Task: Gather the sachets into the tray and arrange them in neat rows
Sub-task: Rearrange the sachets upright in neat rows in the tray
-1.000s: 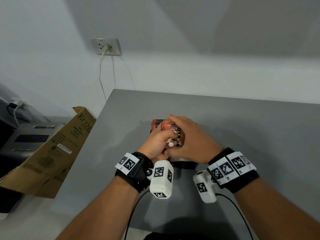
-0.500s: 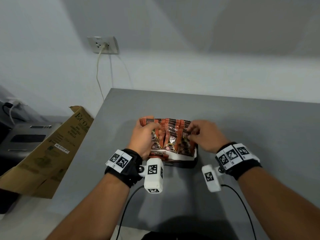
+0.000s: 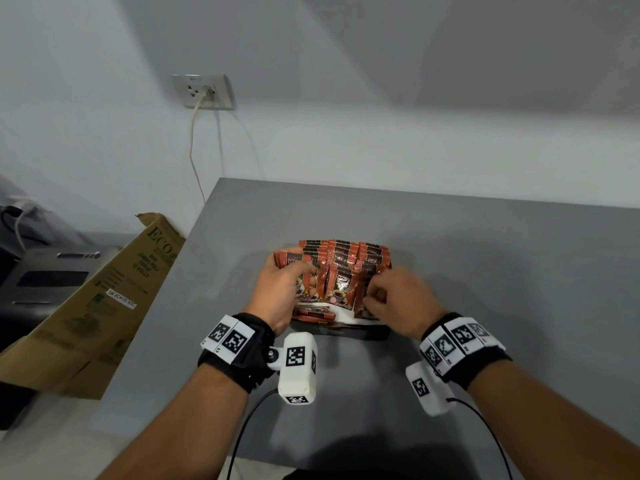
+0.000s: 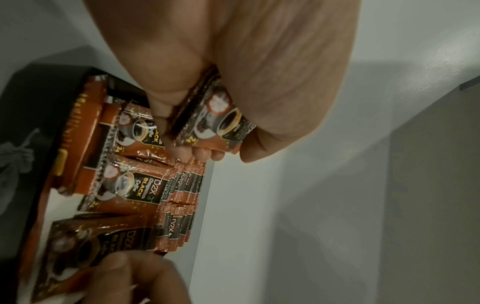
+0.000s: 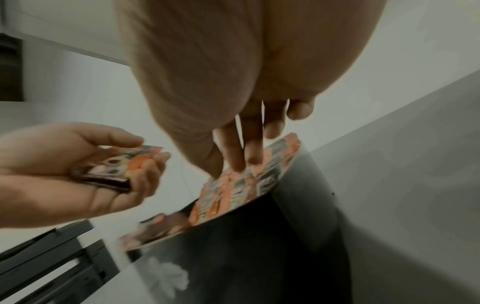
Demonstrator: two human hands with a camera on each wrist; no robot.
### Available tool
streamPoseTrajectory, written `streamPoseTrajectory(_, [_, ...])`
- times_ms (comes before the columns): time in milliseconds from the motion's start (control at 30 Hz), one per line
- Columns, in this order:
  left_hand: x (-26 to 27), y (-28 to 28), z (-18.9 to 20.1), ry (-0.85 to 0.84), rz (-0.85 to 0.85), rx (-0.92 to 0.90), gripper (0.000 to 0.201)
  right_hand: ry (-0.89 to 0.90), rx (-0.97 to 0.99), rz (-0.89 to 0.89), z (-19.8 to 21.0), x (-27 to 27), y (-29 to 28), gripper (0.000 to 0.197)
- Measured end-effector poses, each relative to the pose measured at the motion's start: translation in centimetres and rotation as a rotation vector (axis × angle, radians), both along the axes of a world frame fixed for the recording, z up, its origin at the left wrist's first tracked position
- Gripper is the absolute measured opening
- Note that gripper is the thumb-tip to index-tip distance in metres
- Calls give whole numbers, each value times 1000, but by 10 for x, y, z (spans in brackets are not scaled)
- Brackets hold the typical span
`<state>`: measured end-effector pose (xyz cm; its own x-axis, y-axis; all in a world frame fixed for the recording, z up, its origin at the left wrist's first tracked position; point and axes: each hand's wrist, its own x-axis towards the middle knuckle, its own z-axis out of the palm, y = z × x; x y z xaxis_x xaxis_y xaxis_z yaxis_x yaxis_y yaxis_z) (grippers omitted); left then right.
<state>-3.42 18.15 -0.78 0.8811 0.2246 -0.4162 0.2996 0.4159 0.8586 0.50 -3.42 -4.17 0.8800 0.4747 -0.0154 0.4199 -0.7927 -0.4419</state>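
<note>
A black tray (image 3: 349, 333) sits mid-table with several red-brown coffee sachets (image 3: 341, 268) standing in overlapping rows. My left hand (image 3: 282, 292) is at the tray's left side and grips a small stack of sachets (image 3: 292, 263), which the left wrist view shows clamped between thumb and fingers (image 4: 207, 123). My right hand (image 3: 391, 296) is over the right row, its curled fingers (image 5: 233, 156) pinching the front sachet (image 4: 78, 248) there. A few sachets (image 3: 313, 311) lie flat at the tray's near left corner.
The grey table (image 3: 485, 271) runs back to a white wall. A leaning cardboard box (image 3: 104, 299) and a grey machine (image 3: 45, 275) stand off the left edge. A cable hangs from the wall socket (image 3: 202, 91).
A second ago both hands were bunched together over the tray. They have parted: the left went left with its stack, the right went to the right row, uncovering the rows.
</note>
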Motion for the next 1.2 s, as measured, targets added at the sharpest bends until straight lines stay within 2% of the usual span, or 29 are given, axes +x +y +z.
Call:
streamPoseTrajectory(100, [0,-1,1,4,-19,25,40,95,-231,173,-1,-17,5,40])
streamPoseTrajectory(167, [-1,-3,2,5,-33,43,39,100,-332,178,-7,-20,5,52])
streamPoseTrajectory(300, [-2,-5,3,1,-49,37,36,38,-390,167,-15,-23,2,65])
streamPoseTrajectory(433, [-3,-7,3,-12,-44,34,27,-7,-397,147,-21,-24,2,65])
streamPoseTrajectory(500, [-4,-8,2,-9,-46,36,25,-36,-407,136,-25,-25,1,72])
streamPoseTrajectory(600, [-5,-9,-1,1,-49,28,32,-54,-400,120,-31,-26,0,76])
streamPoseTrajectory(833, [-5,-11,-7,25,-53,-18,37,-46,-366,114,-31,-29,-2,73])
streamPoseTrajectory(1067, [-6,-12,-14,11,-180,141,44,-31,-299,129,-27,-32,-5,74])
streamPoseTrajectory(1200, [-7,-10,-19,-11,-237,256,48,-76,-208,88,-24,-32,-4,68])
